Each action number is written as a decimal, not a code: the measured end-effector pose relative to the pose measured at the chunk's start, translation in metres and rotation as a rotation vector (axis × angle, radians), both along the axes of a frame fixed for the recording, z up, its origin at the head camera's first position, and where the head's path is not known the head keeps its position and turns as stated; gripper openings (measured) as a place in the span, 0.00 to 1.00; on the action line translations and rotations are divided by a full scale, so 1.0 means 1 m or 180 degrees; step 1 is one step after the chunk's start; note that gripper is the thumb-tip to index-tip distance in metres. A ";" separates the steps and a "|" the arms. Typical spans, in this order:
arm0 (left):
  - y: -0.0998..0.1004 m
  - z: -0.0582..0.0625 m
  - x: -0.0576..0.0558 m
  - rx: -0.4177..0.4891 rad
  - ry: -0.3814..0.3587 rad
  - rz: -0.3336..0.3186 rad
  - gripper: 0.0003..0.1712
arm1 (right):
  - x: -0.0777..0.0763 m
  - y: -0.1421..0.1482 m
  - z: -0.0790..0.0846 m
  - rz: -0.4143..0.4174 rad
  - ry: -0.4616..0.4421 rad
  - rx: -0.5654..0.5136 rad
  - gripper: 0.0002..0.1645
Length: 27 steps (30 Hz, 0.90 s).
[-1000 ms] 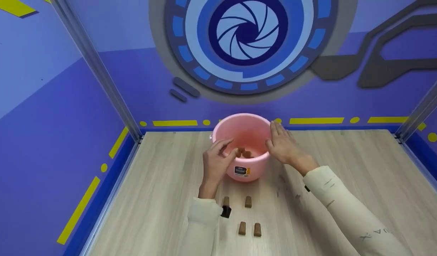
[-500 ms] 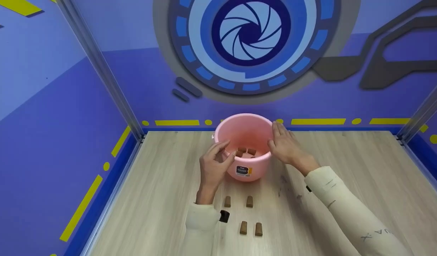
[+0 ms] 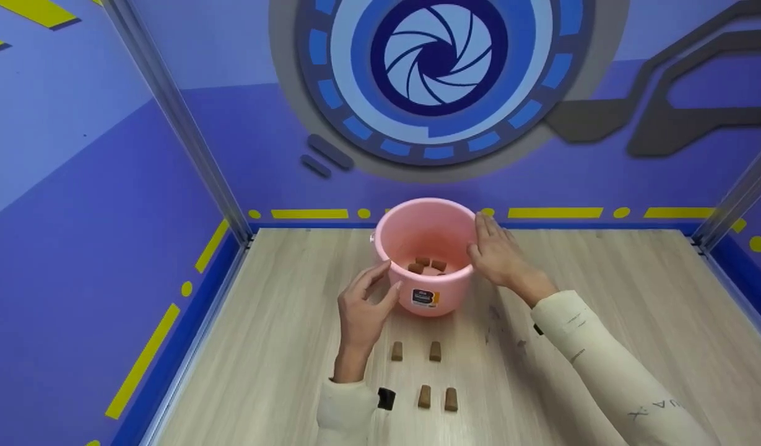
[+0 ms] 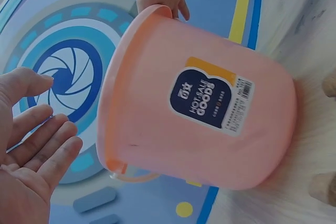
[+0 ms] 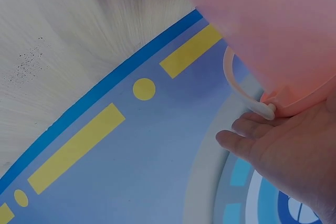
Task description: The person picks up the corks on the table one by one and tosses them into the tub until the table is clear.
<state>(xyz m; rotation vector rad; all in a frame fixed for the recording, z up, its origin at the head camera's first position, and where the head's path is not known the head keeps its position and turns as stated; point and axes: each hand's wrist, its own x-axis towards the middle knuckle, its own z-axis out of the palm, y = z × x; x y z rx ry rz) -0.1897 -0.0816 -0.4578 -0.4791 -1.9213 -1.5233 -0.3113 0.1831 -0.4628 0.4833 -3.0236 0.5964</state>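
A pink plastic bucket (image 3: 449, 294) with a dark label stands upright on the table. Inside, at its bottom, lie several brown, tapered cork stoppers (image 3: 438, 265). My left hand (image 3: 360, 306), fingers loosely bent and apart from the thumb, holds nothing; it hovers by the near left of the rim. Along the rim's right side rests my right hand (image 3: 501, 257), its fingers fairly straight against the bucket. In the right wrist view those fingers lie close to the white handle (image 5: 244, 95). More stoppers lie on the table in front, two nearer the bucket (image 3: 435, 351) and two closer to me (image 3: 451, 399).
The pale wood-grain table (image 3: 281, 347) ends at a blue printed back wall (image 3: 231, 142), close behind the bucket. On the left, another blue wall (image 3: 108, 248) borders the table, with a metal post (image 3: 176, 118) at the corner.
My left hand has drawn back from over the bucket's opening, toward me and to the left, and its fingers have parted. The right hand stays at the rim.
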 end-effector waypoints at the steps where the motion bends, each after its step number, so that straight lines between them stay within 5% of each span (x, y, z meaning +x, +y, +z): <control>1: -0.001 -0.002 0.002 0.0017 -0.0038 0.0000 0.22 | 0.000 0.000 0.000 -0.0008 -0.0006 0.0002 0.44; 6: -0.003 -0.012 0.007 0.0078 -0.0225 0.0018 0.22 | -0.001 0.002 0.001 0.0005 -0.0021 0.0023 0.44; 17: -0.013 -0.060 -0.001 -0.0034 -0.0503 -0.0001 0.23 | -0.001 0.004 -0.001 0.0067 0.0064 0.0022 0.43; 24: -0.018 -0.079 0.004 -0.0106 -0.0635 -0.0082 0.22 | 0.001 0.002 -0.001 0.0053 0.0051 -0.0018 0.43; 27: -0.017 -0.078 0.009 -0.0133 -0.0662 -0.0095 0.22 | 0.001 0.001 0.000 0.0040 0.0024 -0.0016 0.43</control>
